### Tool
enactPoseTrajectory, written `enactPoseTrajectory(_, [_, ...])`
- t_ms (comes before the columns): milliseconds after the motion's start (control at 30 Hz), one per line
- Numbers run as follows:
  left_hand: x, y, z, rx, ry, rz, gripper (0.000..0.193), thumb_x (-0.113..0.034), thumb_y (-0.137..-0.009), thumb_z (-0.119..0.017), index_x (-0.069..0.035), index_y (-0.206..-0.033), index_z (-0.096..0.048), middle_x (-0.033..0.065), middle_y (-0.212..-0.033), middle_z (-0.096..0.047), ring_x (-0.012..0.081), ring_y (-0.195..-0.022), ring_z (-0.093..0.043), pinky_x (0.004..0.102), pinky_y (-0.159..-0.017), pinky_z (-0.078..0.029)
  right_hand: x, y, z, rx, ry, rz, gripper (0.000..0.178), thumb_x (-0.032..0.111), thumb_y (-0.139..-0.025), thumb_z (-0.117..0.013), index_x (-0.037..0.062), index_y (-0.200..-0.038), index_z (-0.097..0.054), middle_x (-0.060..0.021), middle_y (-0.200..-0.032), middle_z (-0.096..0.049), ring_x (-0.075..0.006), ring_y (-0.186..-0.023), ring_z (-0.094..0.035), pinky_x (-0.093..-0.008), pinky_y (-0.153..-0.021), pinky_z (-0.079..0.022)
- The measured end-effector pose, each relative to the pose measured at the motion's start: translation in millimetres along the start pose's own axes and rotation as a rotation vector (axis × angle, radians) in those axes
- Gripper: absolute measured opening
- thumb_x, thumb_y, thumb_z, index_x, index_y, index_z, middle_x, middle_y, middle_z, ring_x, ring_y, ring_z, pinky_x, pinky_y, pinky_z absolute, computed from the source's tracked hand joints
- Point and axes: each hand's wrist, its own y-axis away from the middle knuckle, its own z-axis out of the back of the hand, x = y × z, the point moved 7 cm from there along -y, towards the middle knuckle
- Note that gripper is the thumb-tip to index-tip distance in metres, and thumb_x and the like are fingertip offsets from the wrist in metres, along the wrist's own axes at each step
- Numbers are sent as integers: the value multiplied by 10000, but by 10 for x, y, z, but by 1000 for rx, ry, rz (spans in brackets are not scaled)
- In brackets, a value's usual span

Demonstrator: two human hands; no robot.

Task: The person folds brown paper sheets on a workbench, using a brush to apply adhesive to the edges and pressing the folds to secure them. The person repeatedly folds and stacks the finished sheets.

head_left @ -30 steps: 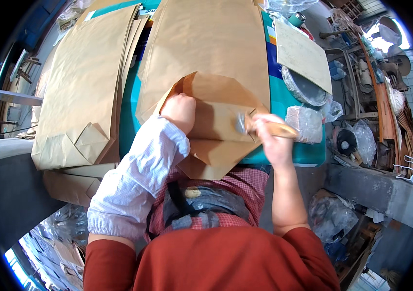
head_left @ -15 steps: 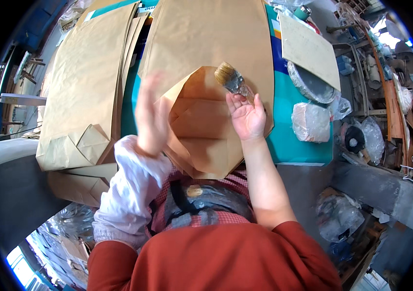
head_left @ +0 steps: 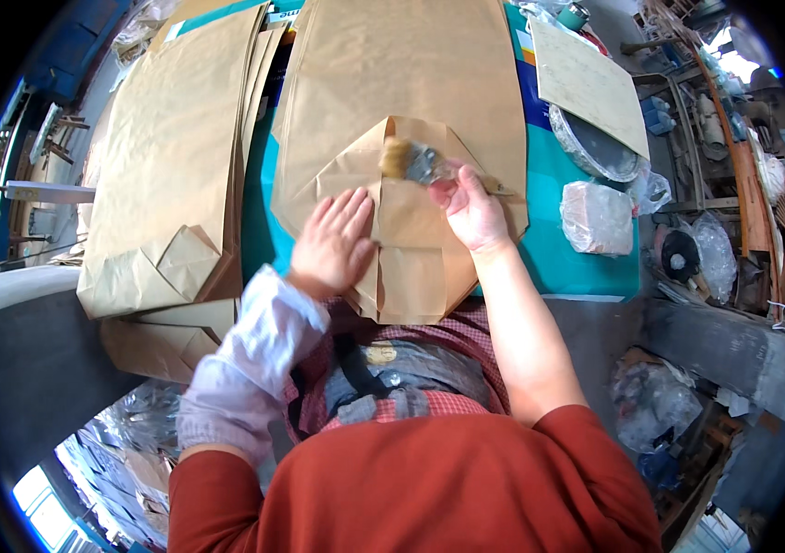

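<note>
Large brown paper bags lie stacked before me, and the top paper bag (head_left: 411,235) has its near end folded out flat into a many-sided shape. On the left part of that end lies my left hand (head_left: 335,241), palm down with its fingers stretched out. My right hand (head_left: 477,212) is closed round the handle of a flat paintbrush (head_left: 422,164). The brush's bristles point left, over the far part of the folded end; motion blurs it, and I cannot tell whether it touches the paper.
On the left lies another stack of brown bags (head_left: 166,138) with folded ends. The teal tabletop (head_left: 544,249) shows at the right, bearing a plastic-wrapped block (head_left: 597,217) and a round pan (head_left: 590,147) partly under a pale board (head_left: 588,83). Plastic-filled clutter (head_left: 655,401) stands lower right.
The bag's raised, gaping end now lies flattened. My left hand has come down onto it. My right hand has turned the brush so its bristles point left, lower over the paper.
</note>
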Motion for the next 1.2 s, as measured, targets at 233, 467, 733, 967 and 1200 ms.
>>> enactPoseTrajectory(233, [99,-244,49,-18,-203,-83,713,-370,-851,-594,3,-1427,-399,218,-1510,-348,345,-1423,-298,459,-1190,-184,155,1300,-371,63,813,-153,177,121,-863,-714,8,-999,-720,-96,-1036,-709,-182,-891,-665,-283,-783,-524])
enactPoseTrajectory(467, [86,-240,11,-15,-252,-76,712,-392,-860,-584,-6,-1429,-400,214,-1509,-351,345,-1425,-289,455,-1189,-183,504,1447,-1086,547,1882,470,207,73,-755,-714,5,-948,-682,-99,-914,-685,-247,-794,-655,-346,-682,-547])
enactPoseTrajectory(733, [98,-242,-19,-2,-294,-73,714,-409,-867,-576,-4,-1428,-400,212,-1509,-352,342,-1422,-294,456,-1186,-184,79,1744,-1135,647,1611,450,209,74,-754,-743,-9,-930,-666,-122,-895,-676,-275,-767,-659,-355,-654,-545])
enactPoseTrajectory(967, [414,-342,-10,-49,117,-131,416,-236,-952,-528,-22,-1306,-567,182,-1407,-503,344,-1359,-401,440,-1144,-300,121,1072,-1621,658,1465,528,261,79,-774,-720,40,-1028,-676,-129,-1017,-682,-298,-921,-661,-363,-775,-545])
enactPoseTrajectory(1200, [292,-328,46,-225,25,-222,335,-152,-881,-632,-48,-1199,-645,179,-1309,-582,336,-1270,-502,437,-1093,-386,-234,1304,-1433,766,1686,403,256,76,-743,-644,15,-991,-661,-107,-987,-667,-276,-882,-645,-357,-753,-546])
